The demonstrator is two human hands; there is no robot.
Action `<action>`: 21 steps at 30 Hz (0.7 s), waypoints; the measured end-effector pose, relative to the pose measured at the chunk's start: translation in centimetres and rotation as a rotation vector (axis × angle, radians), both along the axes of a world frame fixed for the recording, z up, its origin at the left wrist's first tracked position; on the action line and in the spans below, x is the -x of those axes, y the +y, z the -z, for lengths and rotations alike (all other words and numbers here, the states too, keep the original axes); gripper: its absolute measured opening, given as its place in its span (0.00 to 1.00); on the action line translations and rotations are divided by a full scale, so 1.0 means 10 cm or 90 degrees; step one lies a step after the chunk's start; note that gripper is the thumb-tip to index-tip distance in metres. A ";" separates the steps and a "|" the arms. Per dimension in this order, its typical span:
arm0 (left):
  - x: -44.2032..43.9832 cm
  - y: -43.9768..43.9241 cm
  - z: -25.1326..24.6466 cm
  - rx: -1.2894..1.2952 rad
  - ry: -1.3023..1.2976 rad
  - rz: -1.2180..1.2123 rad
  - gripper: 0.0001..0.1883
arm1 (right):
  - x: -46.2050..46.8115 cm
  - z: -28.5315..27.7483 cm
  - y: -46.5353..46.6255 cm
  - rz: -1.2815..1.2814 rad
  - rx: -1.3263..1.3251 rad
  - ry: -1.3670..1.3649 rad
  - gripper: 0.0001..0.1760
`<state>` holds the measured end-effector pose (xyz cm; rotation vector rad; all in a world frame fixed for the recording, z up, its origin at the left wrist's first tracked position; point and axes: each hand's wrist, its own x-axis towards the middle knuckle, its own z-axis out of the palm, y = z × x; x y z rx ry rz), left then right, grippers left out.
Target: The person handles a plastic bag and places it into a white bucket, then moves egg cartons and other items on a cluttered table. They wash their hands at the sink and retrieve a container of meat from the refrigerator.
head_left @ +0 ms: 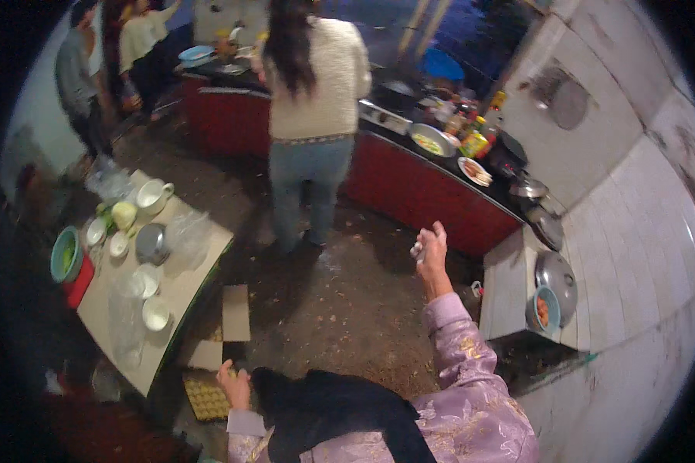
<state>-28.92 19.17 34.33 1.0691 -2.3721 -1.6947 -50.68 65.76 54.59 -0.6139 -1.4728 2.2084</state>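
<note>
My right hand (pixel 431 254) reaches forward over the floor, fingers partly curled, in front of the red kitchen cabinets (pixel 405 179); whether something small is in it I cannot tell. Low at the left, my left hand (pixel 234 385) is held with bent fingers beside an egg tray (pixel 207 396) in an open cardboard box (pixel 236 312); its grip is unclear. A black cloth (pixel 336 408) lies across my front. Farther off on the counter are a pan of chopped vegetables (pixel 431 140) and a plate of food (pixel 474 171).
A person (pixel 313 116) stands at the counter, back turned; two more people (pixel 81 81) are at the upper left. The table (pixel 202 260) at left bears bowls, plastic bags and a cabbage (pixel 124 215). A tiled ledge (pixel 509 283) at right holds a bowl of orange pieces (pixel 542 311) and a metal lid (pixel 560 278).
</note>
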 end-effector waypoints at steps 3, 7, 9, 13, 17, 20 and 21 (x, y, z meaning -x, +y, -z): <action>-0.02 -0.02 -0.05 0.101 0.028 0.028 0.25 | -0.08 0.81 -0.47 -0.158 0.113 -0.129 0.19; -0.07 -0.02 -0.18 0.060 0.052 -0.036 0.23 | -0.65 1.32 -1.49 -0.413 0.118 -0.364 0.08; -0.11 0.02 -0.30 0.151 0.040 -0.027 0.22 | -0.83 1.57 -1.78 -0.556 0.176 -0.369 0.11; -0.29 0.02 -0.30 0.089 -0.006 -0.115 0.22 | -1.00 1.45 -2.29 -0.623 0.135 -0.443 0.07; -0.41 0.09 -0.25 0.119 0.003 -0.124 0.22 | -0.93 1.53 -2.28 -0.637 0.088 -0.443 0.07; -0.52 0.12 -0.03 0.071 0.012 -0.157 0.23 | -0.81 1.48 -2.20 -0.637 0.147 -0.472 0.07; -0.53 0.15 -0.07 0.059 0.007 -0.157 0.23 | -0.79 1.50 -2.18 -0.612 0.140 -0.485 0.06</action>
